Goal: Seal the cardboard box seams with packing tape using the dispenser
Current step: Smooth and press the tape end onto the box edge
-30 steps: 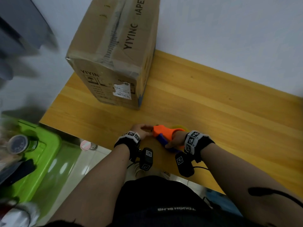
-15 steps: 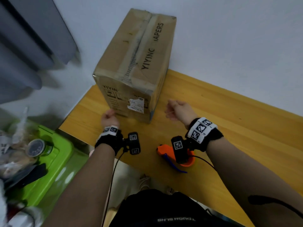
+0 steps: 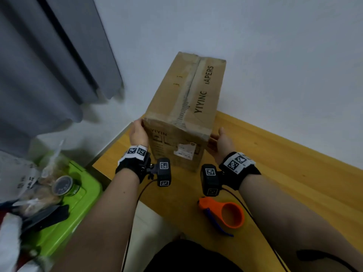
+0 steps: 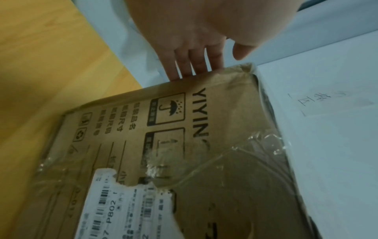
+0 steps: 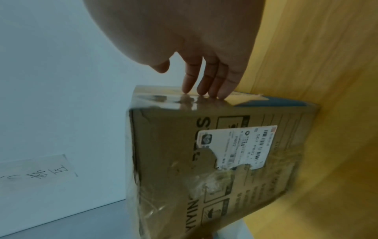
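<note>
- The cardboard box (image 3: 182, 114) stands at the centre of the head view on the far left corner of the wooden table (image 3: 284, 173), its top seam already under wrinkled clear tape.
- The left hand (image 3: 137, 132) lies flat against the box's left side with straight fingers (image 4: 190, 63); their tips pass behind the box edge in the left wrist view and are hidden.
- The right hand (image 3: 222, 143) presses straight fingers (image 5: 212, 80) on the taped right side; the thumb stands free.
- The orange tape dispenser (image 3: 224, 213) lies alone at the lower centre of the head view, near the table's front edge; its blue handle is partly hidden beneath it.
- A torn shipping label (image 3: 185, 151) sits on the near face; its print is too blurred to read.
- At the lower left a green bin (image 3: 82, 195) is cut off by the frame, its contents unclear.
</note>
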